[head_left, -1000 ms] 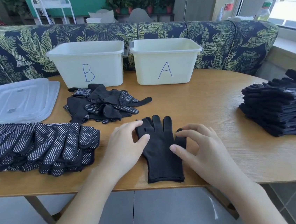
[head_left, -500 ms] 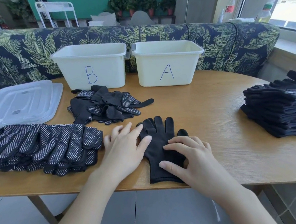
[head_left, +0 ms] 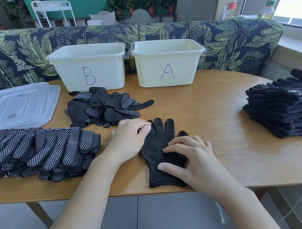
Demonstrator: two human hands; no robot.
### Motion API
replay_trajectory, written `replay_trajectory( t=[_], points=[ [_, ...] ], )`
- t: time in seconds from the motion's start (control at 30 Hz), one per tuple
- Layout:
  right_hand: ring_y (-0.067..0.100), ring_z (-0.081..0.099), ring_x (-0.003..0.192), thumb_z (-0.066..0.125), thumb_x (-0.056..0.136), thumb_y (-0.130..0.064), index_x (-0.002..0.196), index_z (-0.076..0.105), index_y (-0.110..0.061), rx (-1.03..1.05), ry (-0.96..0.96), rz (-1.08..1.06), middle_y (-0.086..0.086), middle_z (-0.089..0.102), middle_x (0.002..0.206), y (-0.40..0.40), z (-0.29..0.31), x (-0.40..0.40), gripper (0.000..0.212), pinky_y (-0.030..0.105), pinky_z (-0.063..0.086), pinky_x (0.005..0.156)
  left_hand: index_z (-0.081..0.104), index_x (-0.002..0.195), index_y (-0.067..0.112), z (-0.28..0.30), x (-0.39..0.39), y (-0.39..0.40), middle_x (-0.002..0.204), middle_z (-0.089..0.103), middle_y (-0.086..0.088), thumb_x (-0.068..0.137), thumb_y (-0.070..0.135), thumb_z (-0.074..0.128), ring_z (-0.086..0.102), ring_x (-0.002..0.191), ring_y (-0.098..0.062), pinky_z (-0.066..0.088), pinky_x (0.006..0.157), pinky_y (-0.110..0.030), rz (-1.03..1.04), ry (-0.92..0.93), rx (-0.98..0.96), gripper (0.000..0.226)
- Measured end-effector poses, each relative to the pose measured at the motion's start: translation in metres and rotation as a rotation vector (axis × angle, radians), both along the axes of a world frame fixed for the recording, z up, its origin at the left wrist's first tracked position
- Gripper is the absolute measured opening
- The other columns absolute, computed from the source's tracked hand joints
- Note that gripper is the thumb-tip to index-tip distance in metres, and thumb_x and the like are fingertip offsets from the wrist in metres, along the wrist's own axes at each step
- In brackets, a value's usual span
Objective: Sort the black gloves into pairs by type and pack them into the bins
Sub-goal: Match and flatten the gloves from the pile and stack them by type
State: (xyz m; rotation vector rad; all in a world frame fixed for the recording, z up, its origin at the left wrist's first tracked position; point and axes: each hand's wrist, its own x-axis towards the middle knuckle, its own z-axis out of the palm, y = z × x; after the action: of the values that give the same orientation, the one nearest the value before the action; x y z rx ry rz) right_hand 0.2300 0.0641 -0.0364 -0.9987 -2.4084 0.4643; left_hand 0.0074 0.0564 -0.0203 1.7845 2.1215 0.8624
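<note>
A plain black glove (head_left: 158, 152) lies flat near the table's front edge, fingers pointing away from me. My left hand (head_left: 129, 140) sits at its left side with curled fingers, the thumb pinching the glove's little-finger edge. My right hand (head_left: 188, 159) rests on the glove's palm and cuff, its fingertips pressing it down. White bin B (head_left: 88, 65) and white bin A (head_left: 166, 65) stand side by side at the back. A loose pile of mixed black gloves (head_left: 104, 107) lies in front of bin B.
A stack of white-dotted black gloves (head_left: 36, 150) lies at the front left, and clear plastic lids (head_left: 17, 104) lie behind it. A tall stack of plain black gloves (head_left: 285, 109) sits at the right. A leaf-patterned sofa back (head_left: 228, 40) runs behind the table.
My right hand came down from above the glove onto its palm. My left hand slid up along the glove's left edge and its fingers curled.
</note>
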Motion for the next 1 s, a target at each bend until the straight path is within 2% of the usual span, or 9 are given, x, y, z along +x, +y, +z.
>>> replay_trajectory(
  t=[0.2,0.33,0.43,0.57,0.7,0.77,0.83,0.93,1.0],
  points=[
    [0.000,0.041,0.118,0.042,0.079,-0.085,0.117,0.070,-0.041,0.005,0.018,-0.002,-0.029,0.053,0.123,0.000,-0.004,-0.001,0.065,0.029,0.022,0.110,0.070,0.128,0.027,0.002,0.002,0.001,0.120,0.054,0.030,0.105,0.027,0.052,0.041,0.138,-0.011,0.032,0.117,-0.050,-0.045,-0.033,0.115,0.029],
    [-0.001,0.040,0.117,0.041,0.079,-0.085,0.118,0.070,-0.041,-0.002,0.016,-0.005,-0.029,0.053,0.123,0.000,-0.004,-0.001,0.066,0.029,0.022,0.110,0.062,0.138,0.029,0.001,0.003,0.004,0.140,0.053,0.024,0.107,0.028,0.048,0.031,0.141,-0.007,0.025,0.121,-0.049,-0.085,-0.031,0.067,0.034],
    [-0.002,0.039,0.118,0.040,0.079,-0.085,0.119,0.069,-0.042,-0.005,0.003,-0.008,-0.029,0.053,0.124,-0.001,-0.003,0.000,0.066,0.028,0.021,0.110,0.055,0.144,0.032,-0.002,0.003,0.005,0.152,0.046,0.021,0.109,0.033,0.043,0.026,0.145,-0.007,0.014,0.123,-0.044,-0.080,0.057,-0.042,0.037],
    [-0.002,0.039,0.118,0.042,0.080,-0.085,0.119,0.069,-0.041,-0.010,0.003,0.003,-0.029,0.053,0.125,-0.001,-0.002,0.000,0.065,0.025,0.021,0.107,0.049,0.150,0.030,-0.003,0.003,0.005,0.159,0.038,0.018,0.110,0.036,0.037,0.019,0.149,-0.008,0.010,0.117,-0.039,-0.036,0.106,-0.090,0.042],
    [-0.005,0.037,0.120,0.049,0.082,-0.080,0.121,0.069,-0.039,0.004,0.004,0.022,-0.029,0.052,0.129,-0.002,0.000,0.001,0.060,0.023,0.022,0.108,0.048,0.149,0.030,-0.004,0.004,-0.001,0.161,0.035,0.015,0.109,0.037,0.038,0.016,0.151,-0.009,0.009,0.120,-0.043,-0.023,0.105,-0.059,0.042],
    [-0.004,0.038,0.126,0.054,0.084,-0.074,0.120,0.070,-0.038,0.004,0.054,0.022,-0.028,0.051,0.131,-0.005,0.001,0.003,0.054,0.022,0.025,0.110,0.053,0.146,0.032,-0.002,0.006,-0.007,0.157,0.041,0.015,0.108,0.035,0.042,0.020,0.149,-0.008,0.013,0.121,-0.044,-0.042,0.065,0.038,0.039],
    [-0.001,0.044,0.124,0.058,0.086,-0.069,0.119,0.071,-0.037,0.006,0.125,0.021,-0.028,0.053,0.126,-0.008,0.002,0.008,0.048,0.017,0.032,0.105,0.062,0.137,0.034,0.001,0.011,-0.017,0.147,0.053,0.016,0.106,0.028,0.051,0.032,0.144,-0.003,0.023,0.121,-0.034,-0.095,0.007,0.183,0.033],
    [-0.002,0.052,0.110,0.062,0.087,-0.066,0.117,0.072,-0.037,0.015,0.157,0.029,-0.028,0.052,0.113,-0.016,0.002,0.017,0.042,0.008,0.037,0.093,0.075,0.120,0.030,0.003,0.020,-0.041,0.123,0.067,0.022,0.099,0.016,0.064,0.051,0.127,0.005,0.036,0.108,-0.012,-0.195,-0.063,0.321,0.027],
    [-0.004,0.055,0.100,0.063,0.086,-0.067,0.115,0.071,-0.039,-0.003,0.149,0.045,-0.026,0.053,0.109,-0.022,0.002,0.024,0.041,0.008,0.039,0.086,0.078,0.112,0.027,0.000,0.023,-0.060,0.114,0.071,0.022,0.094,0.012,0.070,0.059,0.120,0.000,0.042,0.101,-0.012,-0.264,-0.073,0.336,0.025]
  ],
)
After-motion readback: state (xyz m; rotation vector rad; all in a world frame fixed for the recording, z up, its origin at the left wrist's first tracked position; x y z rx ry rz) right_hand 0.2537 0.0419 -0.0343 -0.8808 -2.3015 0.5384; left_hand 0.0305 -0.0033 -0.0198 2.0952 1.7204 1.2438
